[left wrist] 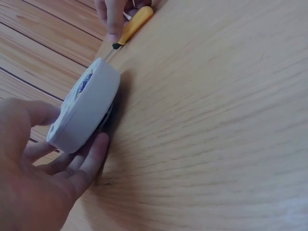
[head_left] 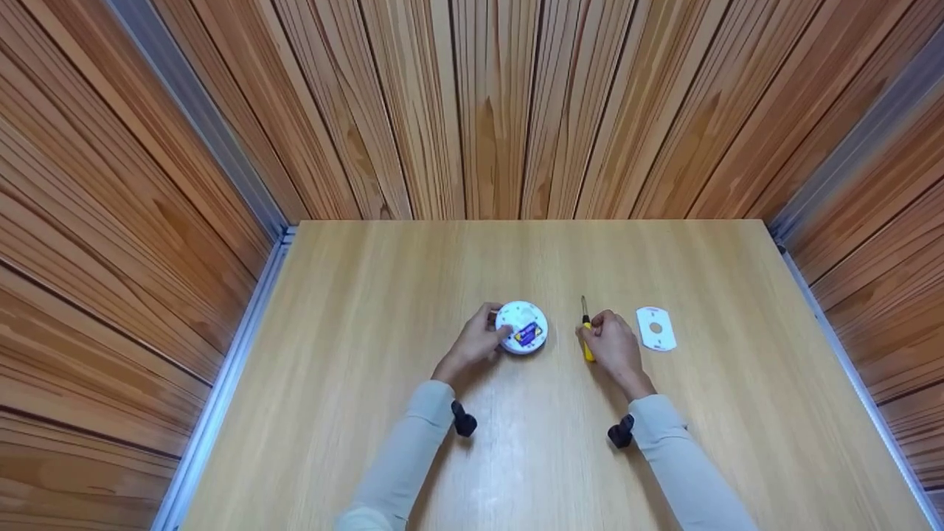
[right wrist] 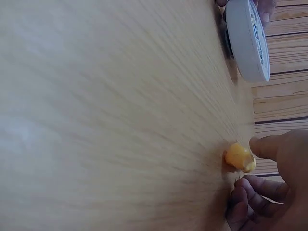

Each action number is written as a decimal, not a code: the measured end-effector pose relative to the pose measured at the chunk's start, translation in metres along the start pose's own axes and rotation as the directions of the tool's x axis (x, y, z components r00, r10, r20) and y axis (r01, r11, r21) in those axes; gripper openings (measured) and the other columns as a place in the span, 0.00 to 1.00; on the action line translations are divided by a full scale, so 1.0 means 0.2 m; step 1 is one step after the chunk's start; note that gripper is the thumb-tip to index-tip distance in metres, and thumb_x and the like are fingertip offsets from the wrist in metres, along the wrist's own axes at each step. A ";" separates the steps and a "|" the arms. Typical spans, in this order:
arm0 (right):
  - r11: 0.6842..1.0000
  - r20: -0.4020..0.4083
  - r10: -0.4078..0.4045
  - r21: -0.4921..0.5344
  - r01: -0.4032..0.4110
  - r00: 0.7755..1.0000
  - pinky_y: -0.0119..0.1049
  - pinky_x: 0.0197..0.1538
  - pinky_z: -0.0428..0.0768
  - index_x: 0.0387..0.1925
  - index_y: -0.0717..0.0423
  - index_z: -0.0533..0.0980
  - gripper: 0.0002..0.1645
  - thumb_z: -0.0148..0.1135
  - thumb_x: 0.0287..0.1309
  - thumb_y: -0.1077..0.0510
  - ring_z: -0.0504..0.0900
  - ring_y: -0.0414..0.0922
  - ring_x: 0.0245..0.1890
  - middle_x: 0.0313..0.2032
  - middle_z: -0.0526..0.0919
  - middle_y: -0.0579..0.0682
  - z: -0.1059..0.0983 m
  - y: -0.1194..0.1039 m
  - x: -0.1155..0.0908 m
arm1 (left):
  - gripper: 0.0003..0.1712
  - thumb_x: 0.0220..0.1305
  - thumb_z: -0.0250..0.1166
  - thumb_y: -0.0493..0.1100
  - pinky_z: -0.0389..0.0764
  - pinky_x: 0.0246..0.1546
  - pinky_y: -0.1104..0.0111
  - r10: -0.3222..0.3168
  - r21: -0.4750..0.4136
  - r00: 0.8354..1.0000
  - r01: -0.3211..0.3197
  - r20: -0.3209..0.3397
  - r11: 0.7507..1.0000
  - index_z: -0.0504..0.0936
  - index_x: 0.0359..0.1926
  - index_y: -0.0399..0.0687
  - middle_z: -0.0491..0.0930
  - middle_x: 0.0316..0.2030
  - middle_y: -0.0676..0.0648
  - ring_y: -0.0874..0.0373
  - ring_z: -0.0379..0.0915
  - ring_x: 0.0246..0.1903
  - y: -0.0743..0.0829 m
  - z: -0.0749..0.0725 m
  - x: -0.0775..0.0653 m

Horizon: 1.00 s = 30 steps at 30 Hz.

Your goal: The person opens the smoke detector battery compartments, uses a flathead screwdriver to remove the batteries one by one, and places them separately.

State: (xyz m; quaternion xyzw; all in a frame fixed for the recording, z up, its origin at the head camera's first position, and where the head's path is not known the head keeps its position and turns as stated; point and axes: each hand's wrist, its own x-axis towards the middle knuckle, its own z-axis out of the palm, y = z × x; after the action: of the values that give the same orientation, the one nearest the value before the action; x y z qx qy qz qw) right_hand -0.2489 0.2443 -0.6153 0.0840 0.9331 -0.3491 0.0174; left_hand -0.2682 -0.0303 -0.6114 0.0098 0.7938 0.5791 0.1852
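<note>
White round case (head_left: 514, 316) tilted above the surface (head_left: 546, 258), gripped by left hand (head_left: 476, 343), fingers underneath. On its face, purple-and-yellow rectangle (head_left: 528, 334): battery or label, hard to tell. Right of case: right hand (head_left: 617, 346), fingers pinching yellow screwdriver (head_left: 588, 352); farther right, white plate (head_left: 656, 341).

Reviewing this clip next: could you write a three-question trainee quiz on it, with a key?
1. True or false: in the head view, the flat white plate lies to the right of the right hand.
2. Fill in: the screwdriver handle is ____ in colour.
3. The left hand holds: A) the plate; B) a round white disc; C) the screwdriver.

Key: 1 true; 2 yellow; 3 B.
</note>
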 end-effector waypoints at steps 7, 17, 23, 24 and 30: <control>1.000 -0.020 -0.011 -0.018 0.011 1.000 0.35 0.33 0.73 0.47 0.66 0.78 0.15 0.65 0.70 0.56 0.79 0.49 0.35 0.40 0.81 0.58 0.01 0.00 0.00 | 0.37 0.73 0.69 0.42 0.67 0.78 0.53 0.022 0.032 1.000 -0.022 0.004 0.999 0.67 0.79 0.51 0.73 0.73 0.41 0.46 0.68 0.74 -0.01 0.01 0.00; 0.999 -0.034 -0.032 -0.013 0.031 0.999 0.36 0.33 0.70 0.43 0.63 0.77 0.13 0.65 0.65 0.56 0.77 0.49 0.33 0.36 0.80 0.55 0.00 0.00 0.00 | 0.47 0.68 0.73 0.39 0.58 0.82 0.50 0.056 0.124 0.998 -0.056 0.003 0.991 0.61 0.82 0.48 0.64 0.78 0.37 0.42 0.58 0.80 0.00 0.03 -0.01; 1.000 0.029 -0.020 0.001 0.020 0.999 0.35 0.28 0.69 0.46 0.61 0.73 0.15 0.63 0.66 0.54 0.76 0.46 0.29 0.34 0.79 0.53 -0.02 -0.04 -0.02 | 0.45 0.70 0.70 0.36 0.58 0.82 0.51 0.078 0.113 0.997 -0.079 0.012 0.990 0.60 0.83 0.46 0.63 0.79 0.37 0.43 0.57 0.81 0.01 0.04 -0.01; 1.000 0.049 -0.018 0.013 0.017 0.999 0.34 0.27 0.69 0.47 0.60 0.72 0.15 0.63 0.67 0.54 0.76 0.46 0.28 0.34 0.79 0.53 -0.03 -0.04 -0.02 | 0.45 0.71 0.70 0.36 0.57 0.83 0.52 0.072 0.111 0.997 -0.073 0.012 0.991 0.59 0.83 0.47 0.62 0.79 0.38 0.44 0.56 0.81 0.01 0.04 -0.01; 0.997 0.146 -0.039 0.078 0.028 0.988 0.33 0.27 0.71 0.50 0.57 0.68 0.16 0.64 0.68 0.56 0.76 0.45 0.28 0.35 0.77 0.53 -0.04 -0.07 -0.04 | 0.45 0.71 0.70 0.35 0.60 0.81 0.52 0.003 0.061 1.000 -0.003 -0.014 0.998 0.58 0.82 0.48 0.66 0.77 0.39 0.45 0.61 0.79 0.02 0.06 0.00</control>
State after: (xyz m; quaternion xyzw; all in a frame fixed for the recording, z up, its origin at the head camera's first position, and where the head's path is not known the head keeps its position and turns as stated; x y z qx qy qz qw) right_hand -0.2430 0.2391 -0.5996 0.0426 0.9167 -0.3898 0.0773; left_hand -0.2648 -0.0176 -0.6098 0.0127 0.8124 0.5550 0.1784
